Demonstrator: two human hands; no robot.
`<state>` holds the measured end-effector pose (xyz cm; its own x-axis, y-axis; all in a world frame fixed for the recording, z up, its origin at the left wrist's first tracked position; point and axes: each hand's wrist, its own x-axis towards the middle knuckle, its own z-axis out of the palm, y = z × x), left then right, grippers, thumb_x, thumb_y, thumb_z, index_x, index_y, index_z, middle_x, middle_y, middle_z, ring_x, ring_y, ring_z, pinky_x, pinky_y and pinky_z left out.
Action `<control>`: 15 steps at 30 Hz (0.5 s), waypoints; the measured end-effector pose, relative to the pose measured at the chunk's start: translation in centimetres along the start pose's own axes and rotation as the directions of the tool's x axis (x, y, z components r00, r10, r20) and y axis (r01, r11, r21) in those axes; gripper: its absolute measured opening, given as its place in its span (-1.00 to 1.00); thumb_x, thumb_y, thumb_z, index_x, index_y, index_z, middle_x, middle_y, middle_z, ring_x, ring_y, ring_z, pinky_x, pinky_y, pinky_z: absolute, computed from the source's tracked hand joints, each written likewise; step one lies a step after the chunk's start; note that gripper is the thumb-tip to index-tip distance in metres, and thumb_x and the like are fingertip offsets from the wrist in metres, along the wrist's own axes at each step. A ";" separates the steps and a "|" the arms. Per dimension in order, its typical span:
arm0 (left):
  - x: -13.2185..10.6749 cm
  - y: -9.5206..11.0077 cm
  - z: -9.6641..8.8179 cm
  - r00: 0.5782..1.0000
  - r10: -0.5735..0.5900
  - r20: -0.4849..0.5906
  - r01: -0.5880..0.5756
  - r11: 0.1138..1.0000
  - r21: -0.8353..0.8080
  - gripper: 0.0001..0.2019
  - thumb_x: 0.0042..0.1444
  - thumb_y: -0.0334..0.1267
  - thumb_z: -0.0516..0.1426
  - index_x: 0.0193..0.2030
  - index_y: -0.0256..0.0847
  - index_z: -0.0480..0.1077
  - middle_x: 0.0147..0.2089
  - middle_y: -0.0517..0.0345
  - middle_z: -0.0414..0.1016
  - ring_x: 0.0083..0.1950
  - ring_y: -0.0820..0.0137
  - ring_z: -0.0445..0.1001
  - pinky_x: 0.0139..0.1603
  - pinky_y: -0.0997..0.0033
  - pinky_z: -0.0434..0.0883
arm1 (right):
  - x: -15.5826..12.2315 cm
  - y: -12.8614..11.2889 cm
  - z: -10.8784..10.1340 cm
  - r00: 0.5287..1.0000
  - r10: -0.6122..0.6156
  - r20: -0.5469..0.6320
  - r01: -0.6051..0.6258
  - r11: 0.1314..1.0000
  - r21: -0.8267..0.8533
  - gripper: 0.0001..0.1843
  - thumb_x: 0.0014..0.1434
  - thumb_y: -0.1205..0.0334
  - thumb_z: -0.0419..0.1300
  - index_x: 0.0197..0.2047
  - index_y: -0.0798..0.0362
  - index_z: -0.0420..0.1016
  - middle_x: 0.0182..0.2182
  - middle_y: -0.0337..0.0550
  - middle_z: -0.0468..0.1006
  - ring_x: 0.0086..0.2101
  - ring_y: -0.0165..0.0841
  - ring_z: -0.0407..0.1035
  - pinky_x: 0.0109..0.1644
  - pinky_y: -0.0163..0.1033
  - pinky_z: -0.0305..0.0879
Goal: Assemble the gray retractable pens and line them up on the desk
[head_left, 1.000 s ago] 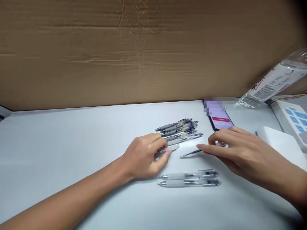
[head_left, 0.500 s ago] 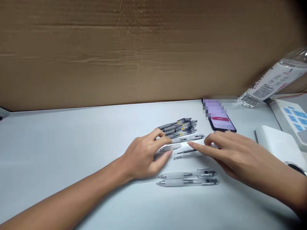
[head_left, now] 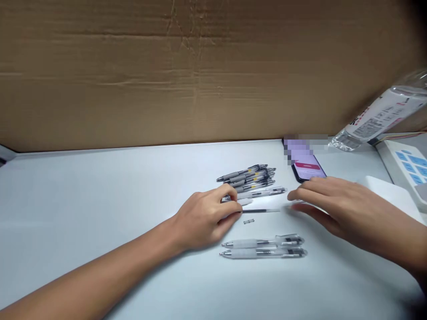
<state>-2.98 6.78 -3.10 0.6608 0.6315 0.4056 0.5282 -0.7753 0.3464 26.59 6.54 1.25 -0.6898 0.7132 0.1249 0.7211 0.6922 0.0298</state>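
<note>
My left hand [head_left: 210, 218] is closed, thumb and forefinger pinching the tip end of a dark pen refill [head_left: 262, 210] that points right. Just behind those fingers lies a frosted pen grip [head_left: 246, 202], partly covered by them. A small spring [head_left: 248, 221] rests on the table in front of the refill. To the right, my right hand [head_left: 328, 202] has its fingers curled round a clear pen barrel [head_left: 298, 202], which is blurred and mostly hidden. Nearer me are two clear pens [head_left: 263, 253] side by side; another clear pen [head_left: 263, 193] lies beyond the grip.
Several grey-gripped pens [head_left: 248, 175] are piled behind my left hand. A phone [head_left: 308, 166] lies at the back, with a water bottle [head_left: 376, 115] leaning beside it. White devices [head_left: 395, 193] stand at the right. A cardboard wall [head_left: 133, 89] closes off the table's [head_left: 83, 191] back edge.
My left fingers have left the frosted grip and now pinch the refill's tip. My right hand has drawn back to the right, leaving the whole rear of the refill exposed.
</note>
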 end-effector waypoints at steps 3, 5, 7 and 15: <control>0.1 0.0 -0.1 1.000 -0.001 -0.002 0.001 1.000 -0.008 -0.84 0.24 -0.34 0.07 -0.22 -0.19 0.50 -0.12 0.10 0.45 -0.52 0.57 0.21 -0.53 0.50 0.18 | 0.0 0.1 -0.2 1.000 -0.009 -0.013 0.009 1.000 0.002 -0.76 0.36 0.19 -0.02 -0.19 -0.02 0.46 -0.35 -0.11 0.49 -0.36 -0.23 0.37 -0.32 -0.17 0.15; 0.1 0.1 -0.1 1.000 -0.004 -0.003 0.004 1.000 -0.009 -0.85 0.23 -0.33 0.07 -0.24 -0.21 0.49 -0.12 0.10 0.46 -0.53 0.57 0.21 -0.54 0.50 0.18 | 0.1 -0.2 -0.3 0.999 -0.041 -0.014 0.041 0.999 0.012 -0.75 0.36 0.25 -0.03 -0.17 -0.03 0.48 -0.34 -0.12 0.50 -0.38 -0.26 0.38 -0.34 -0.19 0.15; 0.2 0.1 -0.2 1.000 -0.010 0.002 0.010 1.000 -0.012 -0.86 0.22 -0.33 0.08 -0.26 -0.21 0.48 -0.12 0.09 0.46 -0.54 0.57 0.21 -0.54 0.49 0.19 | 0.3 -0.7 -0.3 0.996 -0.084 -0.023 0.085 0.996 0.020 -0.73 0.36 0.28 -0.04 -0.13 -0.05 0.50 -0.32 -0.14 0.52 -0.39 -0.28 0.38 -0.36 -0.20 0.14; 0.3 0.3 -0.4 0.999 -0.016 0.031 0.016 1.000 -0.013 -0.85 0.21 -0.32 0.05 -0.32 -0.22 0.43 -0.12 0.08 0.46 -0.50 0.56 0.26 -0.52 0.49 0.22 | 0.6 -1.6 -0.4 0.987 -0.157 -0.028 0.157 0.987 0.027 -0.65 0.39 0.28 -0.08 -0.03 -0.06 0.52 -0.31 -0.11 0.57 -0.37 -0.22 0.42 -0.35 -0.17 0.17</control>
<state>-2.85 6.72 -2.59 0.6686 0.6429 0.3737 0.5320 -0.7646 0.3637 25.03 5.83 1.66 -0.7921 0.5925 0.1468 0.6015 0.7985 0.0226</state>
